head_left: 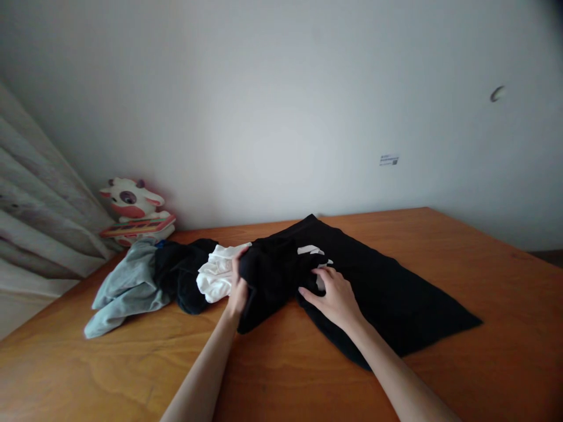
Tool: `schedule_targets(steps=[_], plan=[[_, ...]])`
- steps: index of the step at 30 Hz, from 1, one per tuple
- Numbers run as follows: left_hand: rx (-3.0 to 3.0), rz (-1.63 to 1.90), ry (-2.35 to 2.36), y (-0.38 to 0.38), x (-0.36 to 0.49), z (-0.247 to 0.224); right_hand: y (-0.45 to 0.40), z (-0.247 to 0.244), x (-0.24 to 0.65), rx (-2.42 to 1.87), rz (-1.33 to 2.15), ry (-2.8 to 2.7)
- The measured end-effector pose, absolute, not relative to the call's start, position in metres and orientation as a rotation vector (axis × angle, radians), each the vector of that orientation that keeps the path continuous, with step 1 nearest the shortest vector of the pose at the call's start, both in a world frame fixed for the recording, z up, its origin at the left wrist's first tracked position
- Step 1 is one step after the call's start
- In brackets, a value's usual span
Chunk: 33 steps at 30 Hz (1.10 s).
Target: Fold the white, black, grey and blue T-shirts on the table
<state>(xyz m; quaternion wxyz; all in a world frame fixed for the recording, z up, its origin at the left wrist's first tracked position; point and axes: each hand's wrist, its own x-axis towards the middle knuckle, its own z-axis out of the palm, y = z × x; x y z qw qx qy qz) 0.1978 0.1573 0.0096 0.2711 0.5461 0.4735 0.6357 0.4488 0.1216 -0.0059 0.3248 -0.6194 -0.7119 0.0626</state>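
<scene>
A bunched black garment [272,269] is between my two hands, with a small white patch showing at its right side. My left hand [238,281] is closed on its left edge, beside a crumpled white cloth [215,275]. At the right side of the bunch, my right hand [332,293] has thumb and fingers curved round dark and white fabric; whether it grips the fabric is unclear. Underneath and to the right, a larger black cloth [396,293] lies spread on the wooden table [497,281].
Left of the white cloth lie a crumpled dark garment [187,269] and a grey one [127,290]. Behind them stands a cow-shaped toy [132,202] near the curtain [35,199]. A pale wall [281,117] rises behind the table.
</scene>
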Motion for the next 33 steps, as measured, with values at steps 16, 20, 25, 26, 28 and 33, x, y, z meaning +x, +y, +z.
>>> schedule_targets(steps=[16, 20, 25, 26, 28, 33], plan=[[2.451, 0.831, 1.141, 0.144, 0.226, 0.007, 0.116, -0.003, 0.446, -1.331, 0.205, -1.977], [2.408, 0.949, 1.182, 0.150, 0.224, 0.003, 0.116, -0.006, 0.447, -1.343, 0.186, -1.950], [2.111, 1.259, 1.429, 0.168, 0.209, -0.004, 0.116, -0.006, 0.449, -1.381, 0.196, -1.943], [2.011, 1.372, 1.489, 0.171, 0.206, -0.005, 0.116, -0.007, 0.450, -1.384, 0.201, -1.938], [1.803, 1.607, 1.569, 0.178, 0.198, -0.005, 0.118, -0.009, 0.451, -1.392, 0.209, -1.923], [1.289, 2.013, 1.676, 0.186, 0.176, 0.002, 0.121, -0.012, 0.455, -1.484, 0.168, -1.864]])
